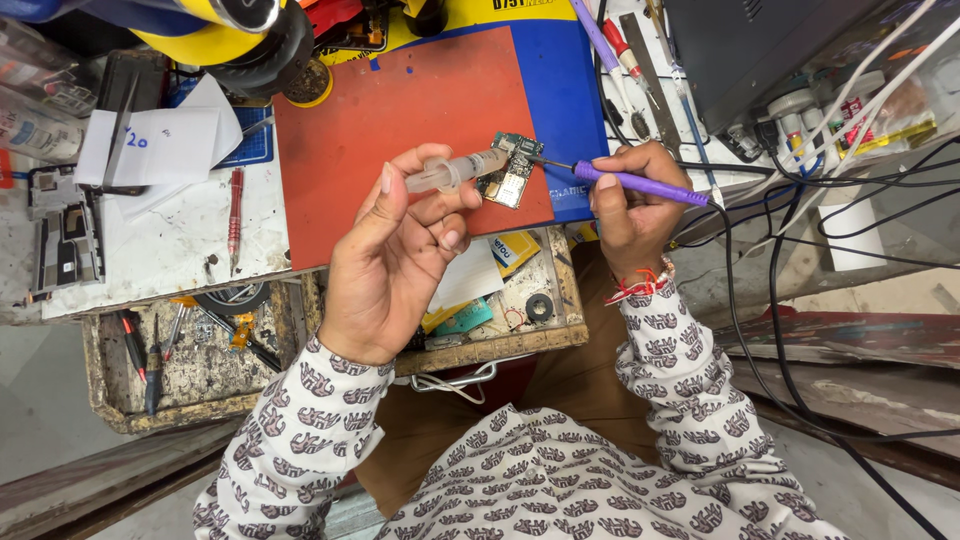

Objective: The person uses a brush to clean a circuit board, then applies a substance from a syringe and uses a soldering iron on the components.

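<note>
My left hand holds a clear syringe between fingers and thumb, its tip resting on a small green circuit board. The board lies near the right edge of a red work mat. My right hand grips a purple-handled soldering iron like a pen, its thin metal tip touching the board from the right.
A blue mat lies under the red one. A red pen and white paper sit left. Open drawers below hold small tools and parts. Black cables trail on the right beside a dark unit.
</note>
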